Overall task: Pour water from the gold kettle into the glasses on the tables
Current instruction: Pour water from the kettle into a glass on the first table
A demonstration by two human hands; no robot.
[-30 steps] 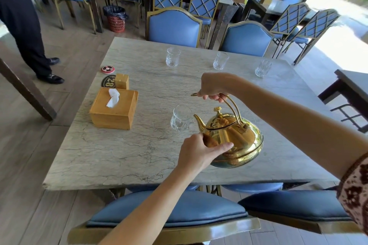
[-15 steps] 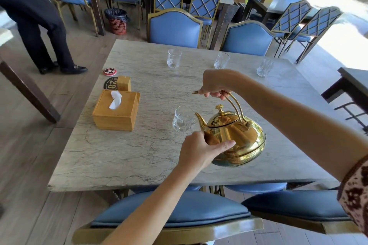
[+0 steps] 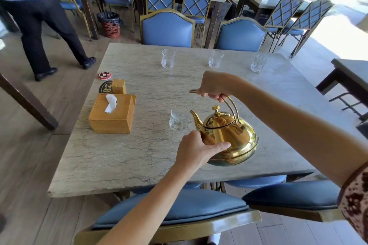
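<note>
The gold kettle hangs over the near part of the marble table, tilted with its spout toward a clear glass just left of it. My right hand grips the top of the kettle's looped handle. My left hand is pressed against the kettle's lower left side, thumb across the body. Three more glasses stand along the far edge: one at the left, one in the middle, one at the right. No stream of water is visible.
A wooden tissue box, a small wooden block and a round red button sit at the table's left. Blue chairs ring the table. A person in dark trousers walks at the far left near a red bin.
The kettle and both hands stay almost in place by the near glass. The person at the far left has stepped further to the right.
</note>
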